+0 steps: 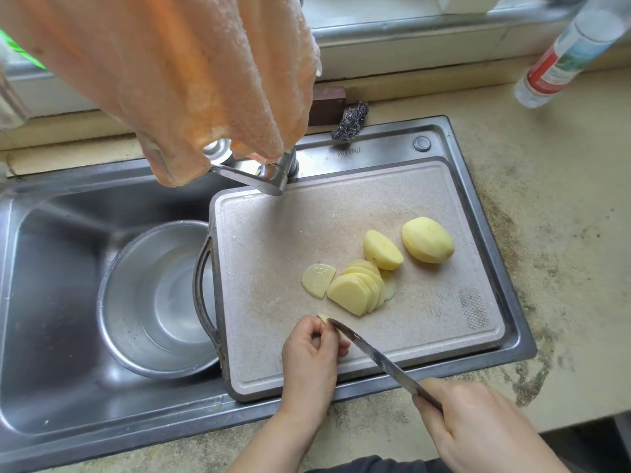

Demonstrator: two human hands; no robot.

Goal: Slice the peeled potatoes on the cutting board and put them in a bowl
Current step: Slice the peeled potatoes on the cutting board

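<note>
Left fingers (319, 331) pinching a small potato end piece (322, 317) right against the knife (375, 358) tip, right hand (478, 425) wrapped round the handle: likely nicked fingertip on any slip.

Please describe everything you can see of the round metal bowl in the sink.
The round, shiny stainless-steel bowl sits upright in the left basin of the steel sink, holding what looks like clear water and no potato slices. Its right rim is hidden under the beige cutting board, near the board's dark handle. Neither hand touches it.
</note>
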